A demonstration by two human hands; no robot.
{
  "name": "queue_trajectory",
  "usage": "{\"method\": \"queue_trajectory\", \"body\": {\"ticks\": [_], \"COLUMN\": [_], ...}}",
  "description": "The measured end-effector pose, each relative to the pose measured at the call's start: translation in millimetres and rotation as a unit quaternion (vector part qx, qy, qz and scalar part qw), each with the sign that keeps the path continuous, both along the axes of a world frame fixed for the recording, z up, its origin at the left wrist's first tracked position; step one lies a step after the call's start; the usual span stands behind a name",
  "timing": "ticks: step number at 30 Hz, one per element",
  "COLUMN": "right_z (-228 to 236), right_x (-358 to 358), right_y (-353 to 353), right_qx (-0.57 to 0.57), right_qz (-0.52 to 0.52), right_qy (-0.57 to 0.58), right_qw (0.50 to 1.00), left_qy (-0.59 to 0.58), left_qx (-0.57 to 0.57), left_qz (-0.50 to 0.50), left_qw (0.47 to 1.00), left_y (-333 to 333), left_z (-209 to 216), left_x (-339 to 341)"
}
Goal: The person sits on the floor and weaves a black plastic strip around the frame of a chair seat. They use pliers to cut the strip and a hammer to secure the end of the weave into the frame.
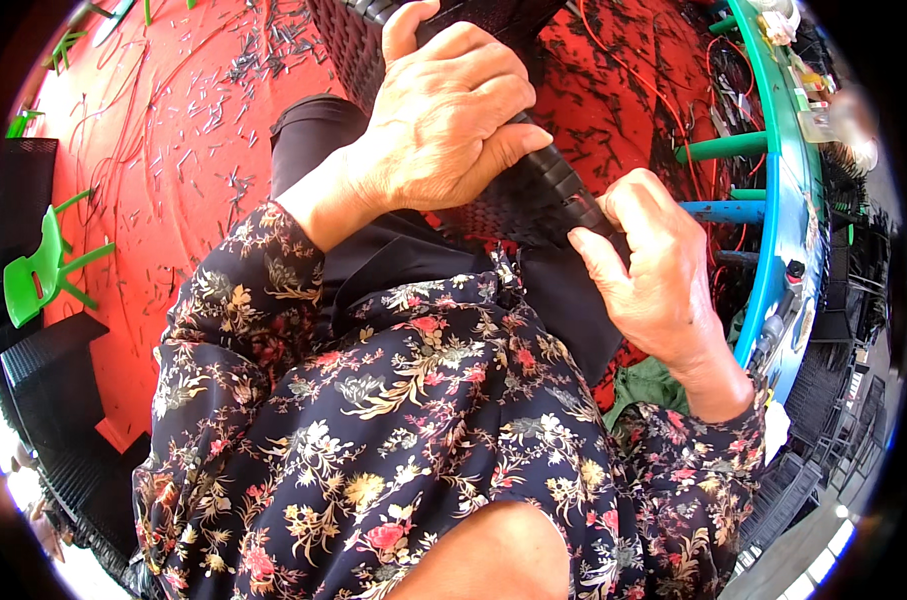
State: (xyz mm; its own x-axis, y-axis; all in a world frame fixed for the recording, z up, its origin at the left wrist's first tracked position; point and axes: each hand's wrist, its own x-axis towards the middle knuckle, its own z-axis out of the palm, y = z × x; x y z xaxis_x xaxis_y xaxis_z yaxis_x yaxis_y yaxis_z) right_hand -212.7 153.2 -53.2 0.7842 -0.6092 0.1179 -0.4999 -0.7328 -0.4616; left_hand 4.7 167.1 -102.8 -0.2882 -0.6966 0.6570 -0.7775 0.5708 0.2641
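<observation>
A dark brown woven wicker piece (528, 190), with a thick wrapped rim, rests in front of me at my lap. My left hand (453, 115) is closed over the rim higher up, its thumb lying along the edge. Lower on the same rim, at its near right end, my right hand (658, 265) is closed with thumb and bent index finger. Whether a loose strip is also between those fingers is hidden. The piece's far part runs out of the top of the view.
Short dark strips litter the red floor (183, 150), and thin red cords cross it. A blue-green table (783, 235) with small items stands at the right, near a green cloth (648, 390). At the left are a small green chair (48, 270) and black woven panels (58, 370).
</observation>
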Motion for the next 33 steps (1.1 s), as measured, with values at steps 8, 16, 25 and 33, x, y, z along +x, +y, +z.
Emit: {"method": "queue_trajectory", "body": {"ticks": [8,16,25,33], "right_z": [-14.3,-15.3,-2.5,5.3], "right_x": [2.5,15.9,7.1,-24.6], "right_y": [3.1,1.1,-10.4,-46.0], "right_qx": [-0.033,-0.077,-0.335,-0.188], "right_qz": [-0.037,-0.007,0.072,-0.077], "right_qy": [-0.046,-0.161,0.02,-0.039], "right_qw": [0.998,0.984,0.939,0.978], "left_qy": [-0.042,0.044,0.092,0.097], "left_qx": [0.023,0.004,0.01,0.003], "left_qz": [-0.021,-0.063,-0.079,-0.072], "left_qw": [0.999,0.997,0.993,0.993], "left_y": [9.3,4.9,-0.3,-2.0], "left_z": [7.4,1.2,2.5,2.5], "left_x": [-9.6,-2.3,-24.7,-27.0]}}
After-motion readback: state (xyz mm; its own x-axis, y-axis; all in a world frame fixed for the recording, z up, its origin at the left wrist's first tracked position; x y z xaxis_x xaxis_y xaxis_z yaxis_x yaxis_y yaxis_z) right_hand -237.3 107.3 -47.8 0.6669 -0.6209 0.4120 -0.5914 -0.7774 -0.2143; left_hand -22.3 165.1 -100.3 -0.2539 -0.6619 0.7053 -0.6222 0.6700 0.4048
